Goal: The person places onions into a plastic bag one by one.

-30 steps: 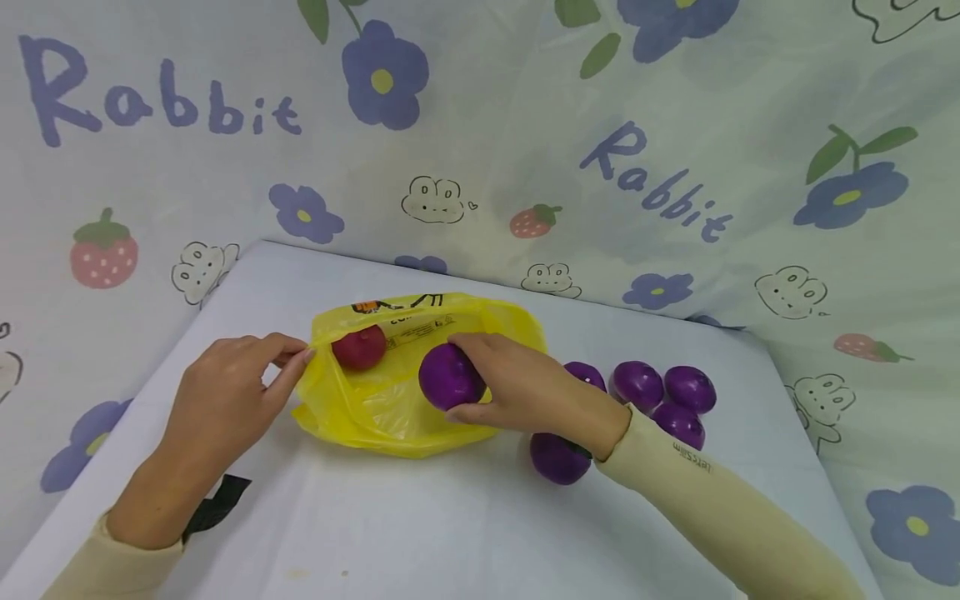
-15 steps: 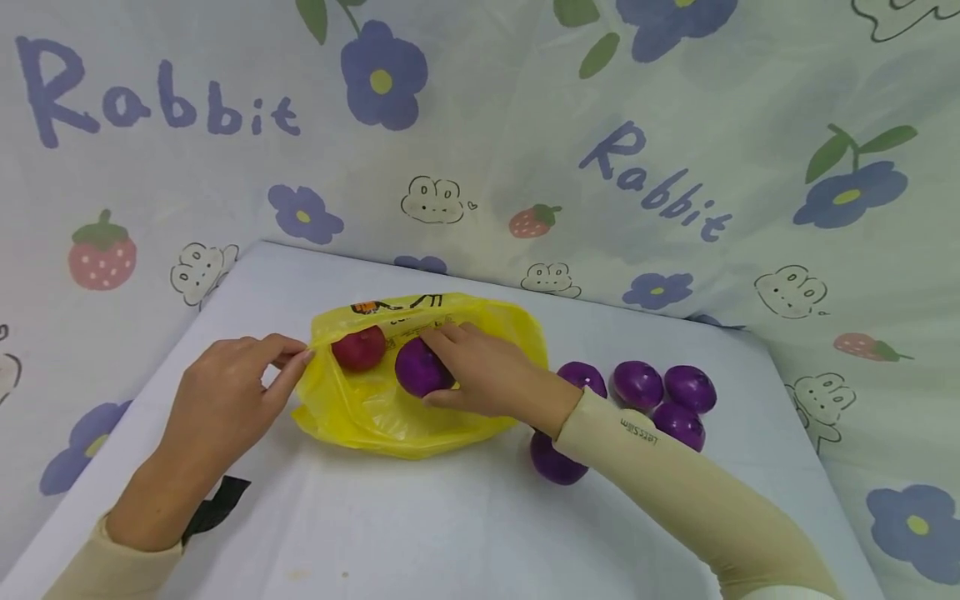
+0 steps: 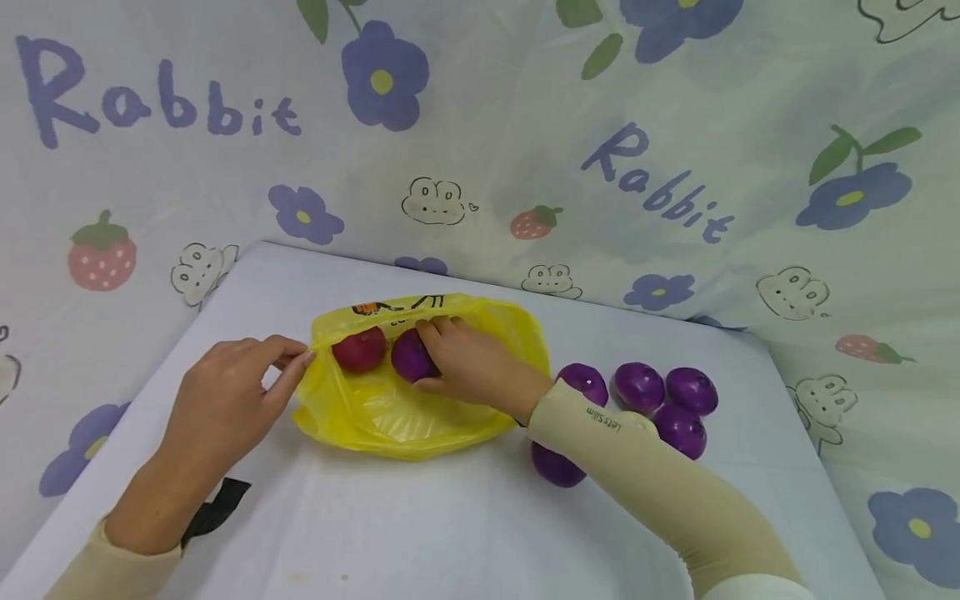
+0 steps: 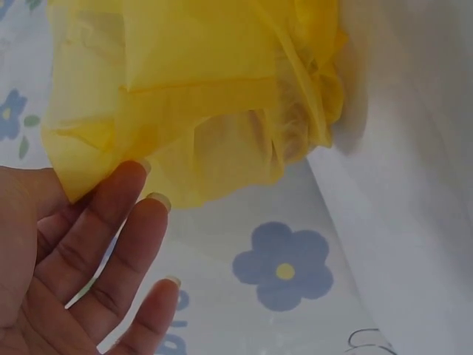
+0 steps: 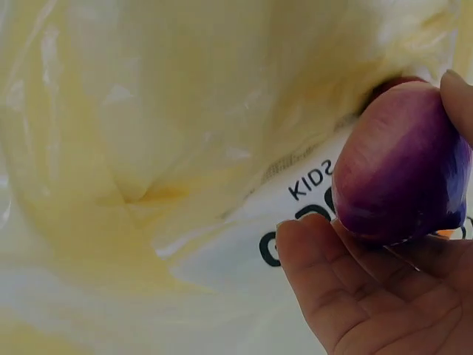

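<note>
Now right hand [image 3: 472, 367] gripping purple onion [image 3: 408, 356], bagged

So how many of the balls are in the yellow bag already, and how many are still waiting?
One round red ball already lies inside the crinkly yellow plastic bag. The right hand is in the bag gripping a round purple ball beside it, while the left hand pinches the bag's edge open. Five purple balls wait on the white table, one partly hidden by the sleeve.
</note>
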A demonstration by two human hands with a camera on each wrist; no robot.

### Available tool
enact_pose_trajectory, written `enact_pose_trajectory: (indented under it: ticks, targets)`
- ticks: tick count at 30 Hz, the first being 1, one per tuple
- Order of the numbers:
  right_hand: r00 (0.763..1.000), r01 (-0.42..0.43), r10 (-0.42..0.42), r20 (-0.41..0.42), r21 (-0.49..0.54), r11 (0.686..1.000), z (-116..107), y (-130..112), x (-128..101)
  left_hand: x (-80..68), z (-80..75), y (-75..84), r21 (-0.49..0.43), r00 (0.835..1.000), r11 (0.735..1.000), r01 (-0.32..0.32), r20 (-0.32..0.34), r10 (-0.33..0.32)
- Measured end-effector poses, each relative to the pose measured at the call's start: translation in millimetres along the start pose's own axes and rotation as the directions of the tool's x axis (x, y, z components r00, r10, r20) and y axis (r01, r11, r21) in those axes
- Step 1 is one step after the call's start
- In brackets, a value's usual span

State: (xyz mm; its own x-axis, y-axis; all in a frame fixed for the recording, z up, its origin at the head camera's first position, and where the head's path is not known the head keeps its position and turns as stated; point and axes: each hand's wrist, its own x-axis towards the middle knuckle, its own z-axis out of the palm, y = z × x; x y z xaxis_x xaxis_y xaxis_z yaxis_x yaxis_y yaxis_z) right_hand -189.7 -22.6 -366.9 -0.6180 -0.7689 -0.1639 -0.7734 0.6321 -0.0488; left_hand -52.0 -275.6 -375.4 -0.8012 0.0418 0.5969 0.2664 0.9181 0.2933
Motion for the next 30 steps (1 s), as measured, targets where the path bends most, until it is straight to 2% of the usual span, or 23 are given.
enact_pose_trajectory:
  ticks: [3, 12, 23, 30]
  targets:
    - [1.000, -0.006, 0.006, -0.014, 0.002, 1.000, 4, -1, 3, 1.2, 1.2, -0.8, 0.001, 1.000, 1.000, -0.013, -0.005, 0.013]
    - [0.993, -0.017, 0.019, -0.119, 0.016, 1.000, 17, 2, 18, 1.6, 0.0, 3.2, 0.018, 0.999, 0.999, 0.037, 0.036, -0.038]
    - [0.989, -0.058, 0.071, -0.132, 0.102, 0.993, 24, -2, 27, -2.3, -0.8, 1.0, 0.020, 0.998, 0.999, 0.039, 0.055, -0.040]
    - [0.983, -0.061, 0.083, -0.161, 0.140, 0.988, 25, 0, 34, -0.7, 1.3, 1.4, 0.016, 1.000, 1.000, 0.013, 0.024, -0.013]
